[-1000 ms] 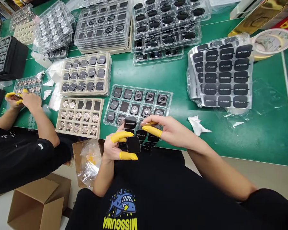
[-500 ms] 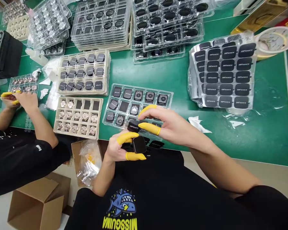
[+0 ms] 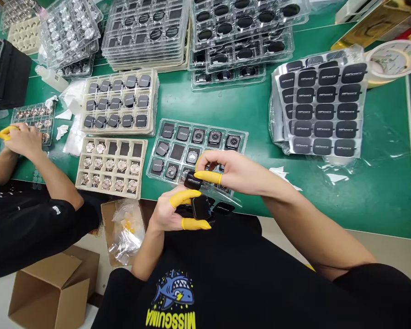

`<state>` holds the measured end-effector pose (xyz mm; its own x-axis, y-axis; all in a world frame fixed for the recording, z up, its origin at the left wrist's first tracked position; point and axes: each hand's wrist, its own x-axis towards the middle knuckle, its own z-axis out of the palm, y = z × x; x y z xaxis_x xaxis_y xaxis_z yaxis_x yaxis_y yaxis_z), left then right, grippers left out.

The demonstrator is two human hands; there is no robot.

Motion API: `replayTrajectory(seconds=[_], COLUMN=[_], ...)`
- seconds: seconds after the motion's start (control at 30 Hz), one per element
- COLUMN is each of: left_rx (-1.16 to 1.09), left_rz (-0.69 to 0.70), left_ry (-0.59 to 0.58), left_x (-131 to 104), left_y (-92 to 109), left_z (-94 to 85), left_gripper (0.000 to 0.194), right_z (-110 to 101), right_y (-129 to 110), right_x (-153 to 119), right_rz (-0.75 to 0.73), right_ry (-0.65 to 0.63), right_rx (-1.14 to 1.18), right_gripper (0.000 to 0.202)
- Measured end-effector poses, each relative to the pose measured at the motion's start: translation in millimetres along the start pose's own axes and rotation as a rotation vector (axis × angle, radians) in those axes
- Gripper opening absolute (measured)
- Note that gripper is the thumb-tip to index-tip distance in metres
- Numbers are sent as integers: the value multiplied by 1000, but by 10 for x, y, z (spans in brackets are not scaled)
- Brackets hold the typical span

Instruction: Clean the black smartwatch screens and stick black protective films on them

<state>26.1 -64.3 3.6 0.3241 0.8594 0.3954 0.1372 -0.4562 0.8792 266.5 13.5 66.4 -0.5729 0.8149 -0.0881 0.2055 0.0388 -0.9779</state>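
Note:
My left hand grips a square black smartwatch body between a thumb and finger in yellow finger cots. Its dark glossy face is tilted. Just above it is a black printed screen film, with a clear sheet partly visible behind the hands. My right hand is closed, its yellow-capped thumb pressed at the film's edge; the other fingertips are mostly hidden. Beyond both hands lies a clear tray of square watch bodies, some covered with black films; my right hand hides part of it.
At left, a co-worker's hands are over a small watch tray. A beige tray of round watches and a stack of film-covered watches stand nearby. Film sheets, tape and stacked clear trays surround the work area.
My right hand has shifted slightly left and its fingers have closed in toward the film. The watch in my left hand has tilted. The co-worker's hands have moved closer together.

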Motion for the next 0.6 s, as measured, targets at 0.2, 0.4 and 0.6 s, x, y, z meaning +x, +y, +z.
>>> replayTrajectory(seconds=[0.2, 0.4, 0.6], left_rx=[-8, -15, -43], left_rz=[83, 149, 115], left_ry=[-16, -16, 17], left_x=[49, 93, 35], left_y=[34, 132, 80], left_z=[-17, -44, -12], left_gripper=[71, 74, 75], right_z=[51, 90, 94], right_y=[53, 74, 87], right_x=[-15, -26, -22], right_rz=[-47, -144, -214], right_ry=[130, 233, 333], right_rx=[-108, -222, -240], right_gripper=[17, 11, 12])
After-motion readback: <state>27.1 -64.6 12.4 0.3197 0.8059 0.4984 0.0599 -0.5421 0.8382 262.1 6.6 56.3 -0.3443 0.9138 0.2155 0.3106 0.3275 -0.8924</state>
